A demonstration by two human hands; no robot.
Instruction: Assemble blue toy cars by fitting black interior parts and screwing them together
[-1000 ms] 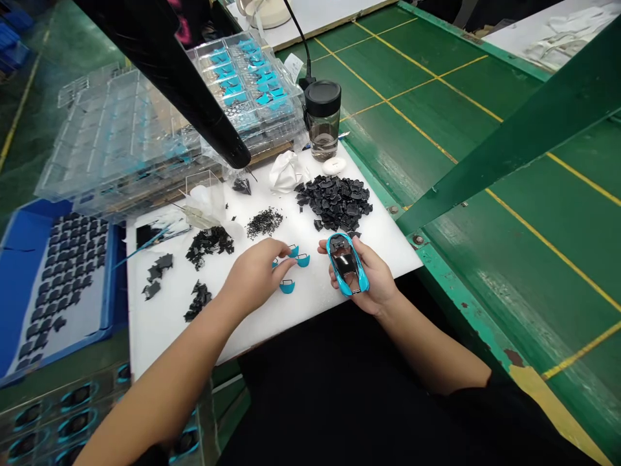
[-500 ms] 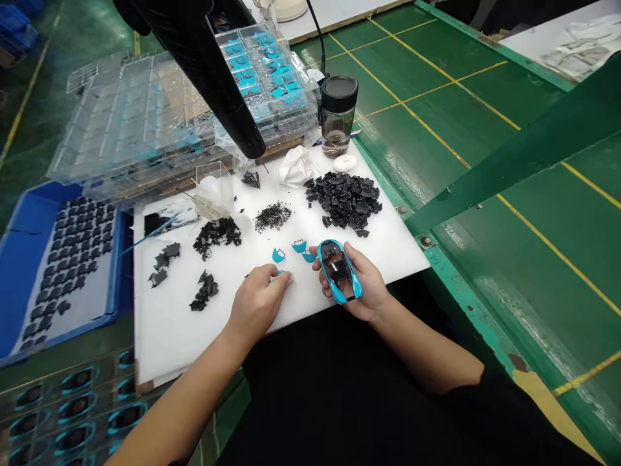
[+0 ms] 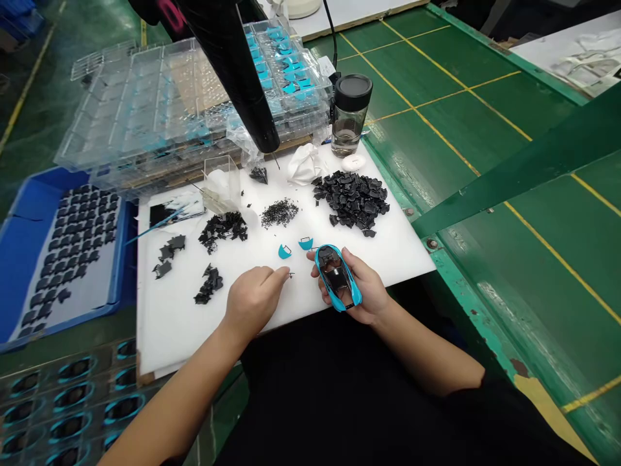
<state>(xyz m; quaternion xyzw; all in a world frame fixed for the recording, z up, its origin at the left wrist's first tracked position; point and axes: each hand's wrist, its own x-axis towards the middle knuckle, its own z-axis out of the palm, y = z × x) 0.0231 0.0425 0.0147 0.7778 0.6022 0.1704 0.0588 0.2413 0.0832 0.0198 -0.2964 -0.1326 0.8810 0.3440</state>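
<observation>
Cradled in the palm and fingers of my right hand is a blue toy car body, its open top facing up with black parts inside. My left hand is pinched closed over the white board to the left of the car. A small dark tip pokes out at its fingertips; the rest of that small part is hidden. Between and beyond the hands lie a blue half-round piece and another blue piece, each with a thin black frame. A further frame edge shows beside the car, mostly covered.
The white board carries a big heap of black parts, tiny black bits and smaller black piles. A black tool hangs over it. Behind stand clear compartment trays and a lidded cup. A blue bin is at left.
My left hand has closed its pinch, and the blue piece at its fingertips no longer shows; a small dark tip does. The toy car stays in my right hand. The camera view has shifted slightly.
</observation>
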